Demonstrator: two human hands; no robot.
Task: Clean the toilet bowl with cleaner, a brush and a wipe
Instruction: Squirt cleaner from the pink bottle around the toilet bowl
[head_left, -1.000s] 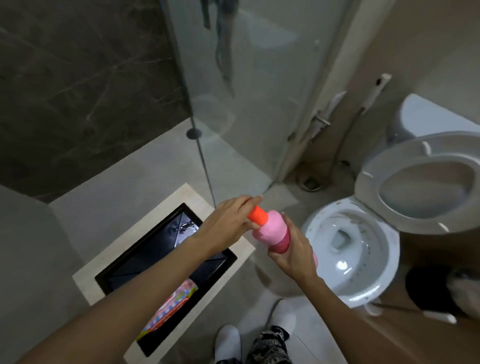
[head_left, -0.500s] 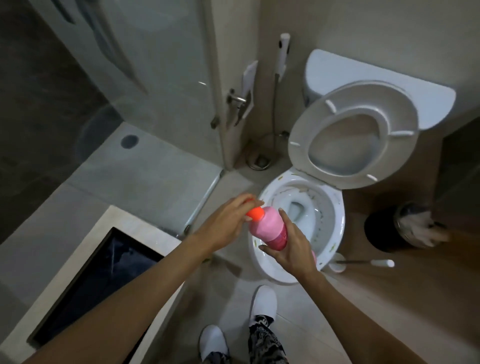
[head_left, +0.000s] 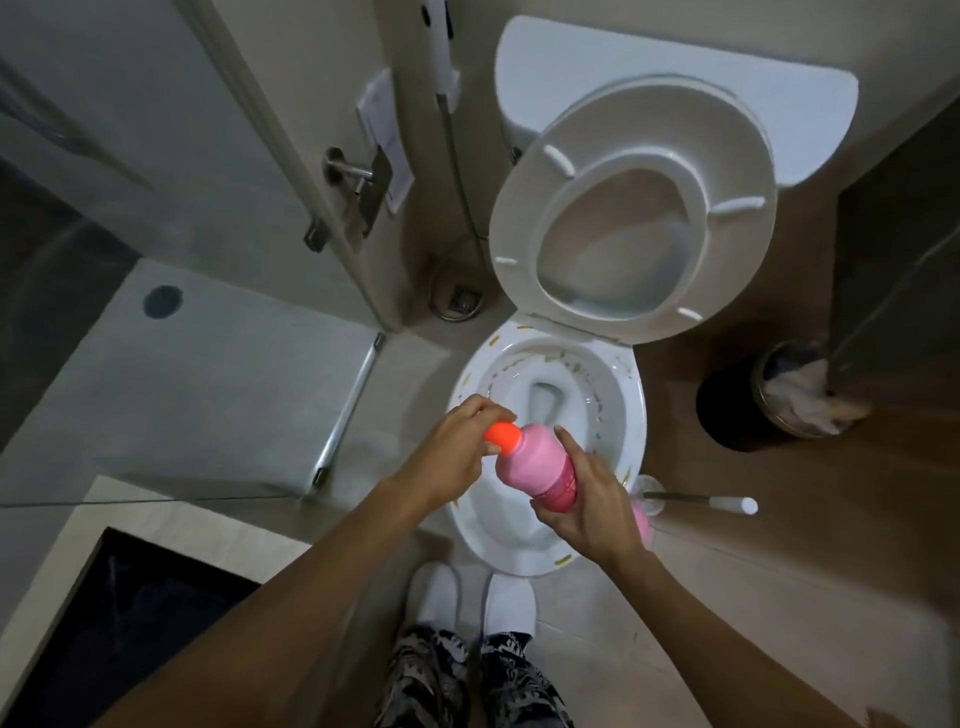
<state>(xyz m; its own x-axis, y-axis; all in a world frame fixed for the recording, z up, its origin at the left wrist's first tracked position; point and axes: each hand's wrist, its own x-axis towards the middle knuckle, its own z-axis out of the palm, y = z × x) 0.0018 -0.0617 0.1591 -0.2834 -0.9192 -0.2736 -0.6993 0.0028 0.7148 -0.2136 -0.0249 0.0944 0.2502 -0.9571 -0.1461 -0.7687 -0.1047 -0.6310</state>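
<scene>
You've swung round to face the toilet bowl (head_left: 631, 400); your right hand (head_left: 589, 501) grips the cleaner bottle (head_left: 540, 467), left-hand fingers (head_left: 480, 410) clamped on its cap (head_left: 501, 436), ready to open.

A home bathroom is shown, marked above all by a white toilet (head_left: 550, 415) with its seat (head_left: 634, 208) raised against the cistern (head_left: 675, 67). To the left of the toilet, a hand-held bidet sprayer (head_left: 441, 47) is hung on the wall and a floor drain (head_left: 460, 301) is set in the tiles; further left, a glass shower screen (head_left: 156, 208) is seen. A small waste bin (head_left: 795, 395) is placed to the toilet's right.
</scene>
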